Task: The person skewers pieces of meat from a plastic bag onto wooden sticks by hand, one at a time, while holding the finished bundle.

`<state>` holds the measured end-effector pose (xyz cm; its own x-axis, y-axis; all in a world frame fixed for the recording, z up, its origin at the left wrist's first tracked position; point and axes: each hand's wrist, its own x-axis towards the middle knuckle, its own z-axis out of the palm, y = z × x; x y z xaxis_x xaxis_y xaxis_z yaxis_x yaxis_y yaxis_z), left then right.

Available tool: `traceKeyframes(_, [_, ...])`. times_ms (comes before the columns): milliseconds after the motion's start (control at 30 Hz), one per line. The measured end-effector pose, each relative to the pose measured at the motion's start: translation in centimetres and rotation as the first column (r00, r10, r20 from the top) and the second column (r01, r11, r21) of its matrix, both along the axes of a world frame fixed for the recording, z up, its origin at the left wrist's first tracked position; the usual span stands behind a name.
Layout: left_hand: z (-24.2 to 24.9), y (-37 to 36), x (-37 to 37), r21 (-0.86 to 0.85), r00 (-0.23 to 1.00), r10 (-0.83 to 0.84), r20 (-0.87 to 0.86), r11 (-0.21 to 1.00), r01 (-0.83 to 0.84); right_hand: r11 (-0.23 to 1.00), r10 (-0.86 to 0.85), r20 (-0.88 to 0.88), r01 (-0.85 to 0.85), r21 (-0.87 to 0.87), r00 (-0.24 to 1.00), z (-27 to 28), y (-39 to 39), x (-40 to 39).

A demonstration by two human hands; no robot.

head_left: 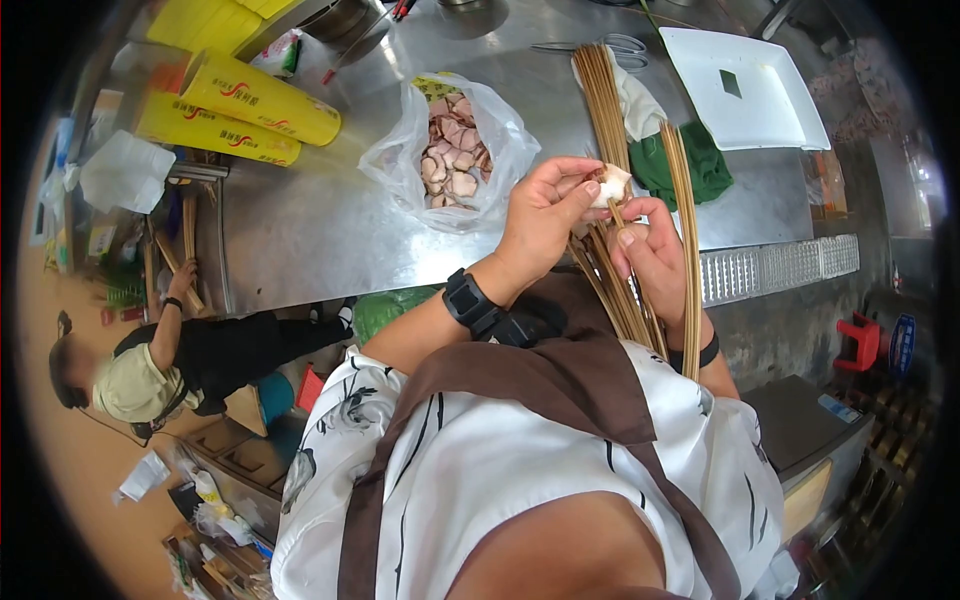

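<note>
Pinching a pale, brown-edged slice of food [609, 190] between thumb and fingers, the left grip [545, 212] presents its lower edge to the right grip [652, 250], which is closed around a thin wooden stick [616, 212]. The stick's upper end meets the slice, though whether it has gone in cannot be told. Both hands are close together just beyond the person's body, near the edge of the grey metal counter [300, 235], probably because that short span lets stick and slice be steadied against each other. Long bundles of tan wooden sticks [683, 220] lie on either side of the right hand, seemingly placed there for easy picking. A crumpled clear plastic bag [505, 125] of similar slices [458, 160] sits on the counter to the left, its mouth spread wide, which likely suits the left hand's reach. Past the sticks, a dark green cloth [700, 170] lies bunched near a shallow white rectangular tray [765, 112], which perhaps stands farther off to leave room for the sticks.
</note>
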<state>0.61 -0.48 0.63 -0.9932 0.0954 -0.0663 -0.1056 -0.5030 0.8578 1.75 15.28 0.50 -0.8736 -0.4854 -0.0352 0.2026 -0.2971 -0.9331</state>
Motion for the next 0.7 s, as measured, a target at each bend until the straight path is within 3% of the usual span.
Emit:
traceKeyframes(467, [0.0,-0.7,-0.3,0.022,0.994,-0.02,0.107,1.0,0.018,1.0,-0.011,0.057,0.011,-0.01,0.998,0.0,-0.4,-0.9])
traceKeyframes(533, [0.0,-1.0,-0.7,-0.138,0.993,-0.021,0.119,0.99,0.037,0.95,-0.049,-0.365,0.156,0.27,0.93,-0.3,-0.3,-1.3])
traceKeyframes(567, [-0.1,-1.1,-0.8,-0.138,0.993,-0.025,0.118,0.99,0.042,0.949,-0.053,-0.366,0.161,0.271,0.929,0.0,-0.4,-1.5])
traceKeyframes(633, [-0.3,-1.4,-1.0,-0.263,0.995,-0.018,0.099,0.964,0.044,0.937,-0.017,-0.607,0.225,0.267,0.794,1.4,-0.8,-1.8])
traceKeyframes(667, [-0.4,-1.5,-1.1,-0.263,0.995,-0.02,0.098,0.964,0.046,0.937,-0.019,-0.608,0.227,0.267,0.794,1.6,-0.7,-2.0])
traceKeyframes(700, [-0.6,-1.7,-1.3,-0.363,0.995,-0.013,0.094,0.931,0.047,0.931,0.07,-0.708,0.209,0.3,0.703,1.7,-0.4,-2.4])
